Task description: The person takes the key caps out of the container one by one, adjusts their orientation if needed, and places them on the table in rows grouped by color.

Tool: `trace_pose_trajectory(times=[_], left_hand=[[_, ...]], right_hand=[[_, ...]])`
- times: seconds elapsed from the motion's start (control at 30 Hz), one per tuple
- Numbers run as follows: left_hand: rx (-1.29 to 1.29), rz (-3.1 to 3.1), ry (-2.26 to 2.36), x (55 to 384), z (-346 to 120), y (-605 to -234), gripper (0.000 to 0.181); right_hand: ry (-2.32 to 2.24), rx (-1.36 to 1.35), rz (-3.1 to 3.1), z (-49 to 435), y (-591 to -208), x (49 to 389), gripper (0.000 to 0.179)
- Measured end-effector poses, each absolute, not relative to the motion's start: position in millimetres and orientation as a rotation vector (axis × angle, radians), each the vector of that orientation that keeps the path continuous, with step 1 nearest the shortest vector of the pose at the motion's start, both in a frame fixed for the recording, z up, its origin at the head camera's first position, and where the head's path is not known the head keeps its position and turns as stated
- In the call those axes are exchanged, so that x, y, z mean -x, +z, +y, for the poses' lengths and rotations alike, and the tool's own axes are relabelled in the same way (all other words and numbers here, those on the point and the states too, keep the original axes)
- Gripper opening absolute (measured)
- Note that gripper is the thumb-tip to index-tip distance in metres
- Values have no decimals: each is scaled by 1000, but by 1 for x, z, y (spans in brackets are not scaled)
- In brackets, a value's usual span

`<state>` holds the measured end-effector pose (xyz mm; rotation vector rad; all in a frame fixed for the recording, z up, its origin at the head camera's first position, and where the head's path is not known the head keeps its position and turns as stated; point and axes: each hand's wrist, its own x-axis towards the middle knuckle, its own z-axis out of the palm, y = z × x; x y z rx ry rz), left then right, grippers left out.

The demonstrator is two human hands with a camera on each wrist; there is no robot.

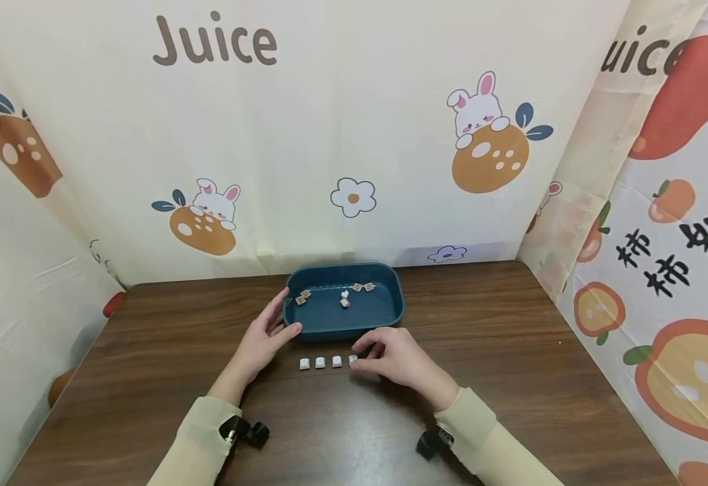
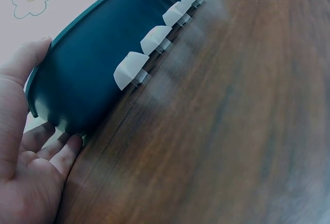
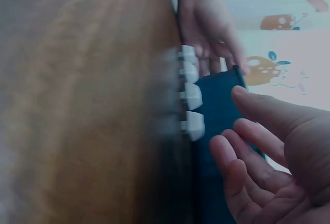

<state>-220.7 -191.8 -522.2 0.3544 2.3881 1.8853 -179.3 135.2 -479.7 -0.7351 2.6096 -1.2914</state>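
Four-sided white keycaps [image 1: 320,362], several in a row, stand on the table in front of a dark blue tray [image 1: 329,333]. A narrower translucent base shows under each keycap [image 2: 154,39] in the left wrist view. My left hand [image 1: 262,343] holds the tray's left end, thumb at the near corner and fingers along the end wall. My right hand [image 1: 399,358] is at the row's right end, thumb and fingers parted, fingertips overlapping the last keycap [image 1: 353,359]. In the right wrist view, the right hand's fingers [image 3: 223,149] are loosely bent with nothing between them.
Inside the tray lie small brownish square pieces [image 1: 301,300] at the left and more [image 1: 363,287] at the back right, with small white pieces [image 1: 345,299] mid-tray. A printed curtain [image 1: 305,135] hangs behind the wooden table [image 1: 481,317] and along both sides.
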Motion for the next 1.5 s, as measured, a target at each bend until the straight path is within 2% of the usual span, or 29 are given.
trace_pose_trajectory(times=[0.27,0.4,0.87,1.2,1.5], left_hand=[[-347,2392,1886,219,-193,-522,81],[-341,2400,1867,217,-193,-521,81],[-358,2402,1866,218,-193,-520,81],[-356,2402,1867,218,-190,-522,80],[-352,2417,1862,219,-192,-521,81]], right_hand=[[-1309,803,2639,140,-456,179,27],[-1336,804,2682,141,-448,184,24],[-1306,738,2789,123,-419,249,22],[-1264,617,2832,114,-436,295,24],[-1312,537,2793,107,-459,315,19]])
